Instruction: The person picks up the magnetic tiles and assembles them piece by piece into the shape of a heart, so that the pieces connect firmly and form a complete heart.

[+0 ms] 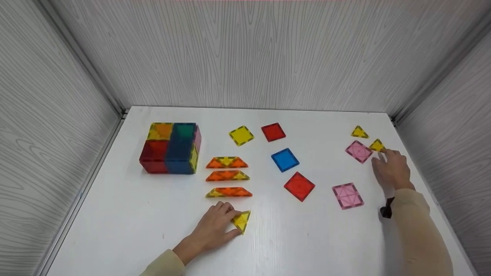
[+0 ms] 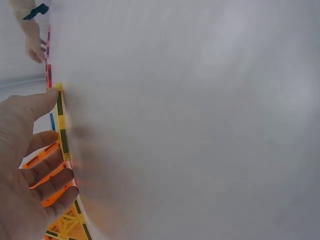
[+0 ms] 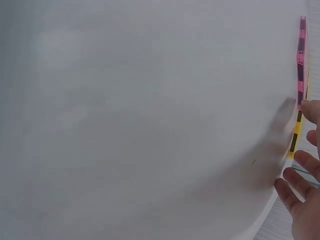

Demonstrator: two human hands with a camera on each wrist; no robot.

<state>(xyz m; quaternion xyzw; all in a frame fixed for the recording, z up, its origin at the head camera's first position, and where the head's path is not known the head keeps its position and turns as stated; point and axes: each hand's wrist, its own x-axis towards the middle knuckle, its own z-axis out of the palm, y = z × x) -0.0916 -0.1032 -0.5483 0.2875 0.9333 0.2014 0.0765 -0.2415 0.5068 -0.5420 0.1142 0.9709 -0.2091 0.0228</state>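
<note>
My left hand (image 1: pixel 215 227) pinches a yellow triangle tile (image 1: pixel 242 221) at the table's near middle. In the left wrist view, thumb and index finger are at the edge of this tile (image 2: pixel 62 122), the other fingers spread below. At the far right, my right hand (image 1: pixel 395 168) has thumb and fingertips at the edges of another yellow triangle tile (image 1: pixel 377 145). That tile lies right beside a pink square tile (image 1: pixel 359 151). Both tiles appear edge-on in the right wrist view, the yellow tile (image 3: pixel 295 135) by the thumb. A third yellow triangle tile (image 1: pixel 360 132) lies just behind.
Three orange-and-yellow trapezoid strips (image 1: pixel 227 163) lie in a column beyond my left hand. A coloured tile box (image 1: pixel 168 149) stands at back left. Between the hands lie red (image 1: pixel 299 186), blue (image 1: pixel 285 160), yellow (image 1: pixel 241 135) and pink (image 1: pixel 348 196) squares. Panels surround the white table (image 1: pixel 115 214).
</note>
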